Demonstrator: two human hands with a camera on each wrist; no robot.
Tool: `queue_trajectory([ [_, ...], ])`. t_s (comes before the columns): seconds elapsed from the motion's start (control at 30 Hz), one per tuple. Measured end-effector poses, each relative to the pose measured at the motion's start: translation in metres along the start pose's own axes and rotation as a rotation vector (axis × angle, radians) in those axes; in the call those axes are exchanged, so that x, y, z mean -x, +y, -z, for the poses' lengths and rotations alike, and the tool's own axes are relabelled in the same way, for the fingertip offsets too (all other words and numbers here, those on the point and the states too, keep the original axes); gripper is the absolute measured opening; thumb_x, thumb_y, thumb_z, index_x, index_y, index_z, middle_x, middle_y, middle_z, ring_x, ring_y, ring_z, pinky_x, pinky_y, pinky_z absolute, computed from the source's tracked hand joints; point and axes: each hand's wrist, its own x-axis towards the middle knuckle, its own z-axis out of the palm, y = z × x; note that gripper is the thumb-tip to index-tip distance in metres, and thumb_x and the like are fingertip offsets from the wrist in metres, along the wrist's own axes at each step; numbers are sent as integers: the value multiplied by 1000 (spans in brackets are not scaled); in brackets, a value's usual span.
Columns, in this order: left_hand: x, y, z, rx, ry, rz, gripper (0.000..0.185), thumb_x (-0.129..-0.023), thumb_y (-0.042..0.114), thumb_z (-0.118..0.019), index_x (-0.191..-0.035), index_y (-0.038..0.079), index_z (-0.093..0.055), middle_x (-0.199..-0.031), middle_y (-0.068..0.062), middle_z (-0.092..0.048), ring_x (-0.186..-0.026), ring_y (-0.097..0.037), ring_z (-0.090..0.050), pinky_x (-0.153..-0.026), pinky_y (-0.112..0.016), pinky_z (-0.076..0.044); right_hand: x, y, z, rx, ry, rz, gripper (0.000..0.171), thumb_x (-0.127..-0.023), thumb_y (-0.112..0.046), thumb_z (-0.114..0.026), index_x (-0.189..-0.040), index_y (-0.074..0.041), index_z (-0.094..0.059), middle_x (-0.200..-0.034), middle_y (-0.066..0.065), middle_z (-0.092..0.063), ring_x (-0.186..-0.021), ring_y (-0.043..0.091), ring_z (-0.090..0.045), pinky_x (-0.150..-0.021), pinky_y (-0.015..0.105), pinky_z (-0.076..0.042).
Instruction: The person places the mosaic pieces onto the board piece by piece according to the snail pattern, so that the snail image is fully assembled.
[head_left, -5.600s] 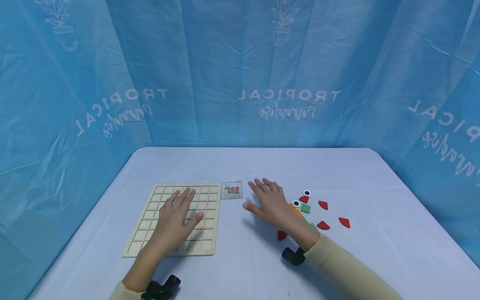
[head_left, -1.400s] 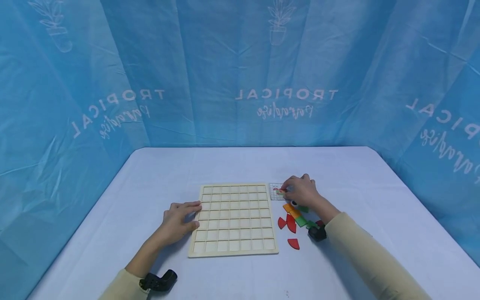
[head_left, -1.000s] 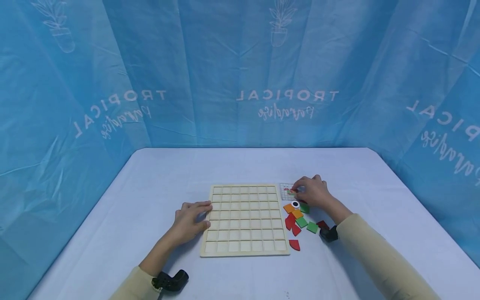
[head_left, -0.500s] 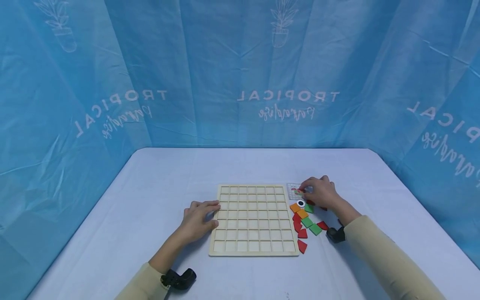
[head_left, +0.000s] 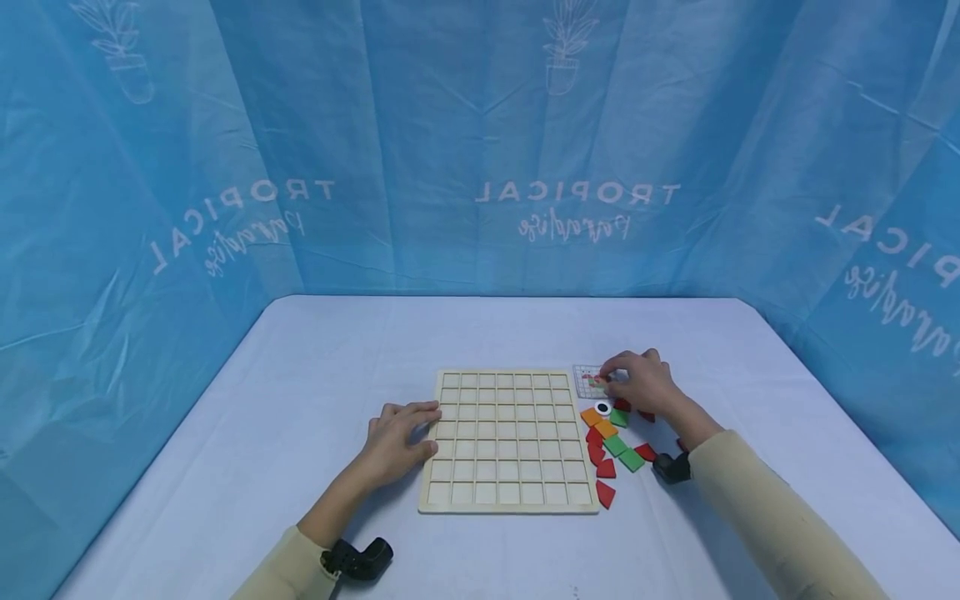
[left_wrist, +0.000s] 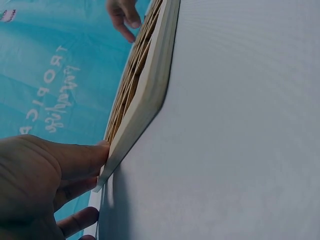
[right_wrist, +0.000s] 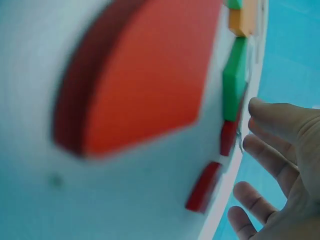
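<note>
The left hand [head_left: 395,435] rests with straight fingers against the left edge of the empty wooden grid board [head_left: 508,437], steadying it on the worktop [head_left: 315,350]. Just right of the board lie red, green and orange tiles [head_left: 609,446] (one eye disc among them). The right hand [head_left: 643,383], fingers curled, seems to pinch the small pattern card [head_left: 588,381]. I judge this the setup step; next comes picking a first tile.
</note>
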Motion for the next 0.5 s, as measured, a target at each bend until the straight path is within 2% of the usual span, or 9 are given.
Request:
queue_trajectory([
  [0.3,0,-3,-1,39,-5,-11,46,-82,18,-70,-126,10,-60,-139,0,-52,-115,-23,-41,-88,-42,-25,19,11,21,-55,98,81,38,-83,-24,-68,-119,-13,-63,-135,18,-50,-116,38,-35,-84,51,-44],
  [0.5,1,-6,-1,93,-14,-8,46,-81,16,-70,-126,11,-59,-140,2,-51,-118,-23,-38,-88,-42,-23,44,24,26,-88,116,108,43,-82,-24,-70,-122,-11,-60,-134,21,-49,-116,39,-36,-82,51,-48],
])
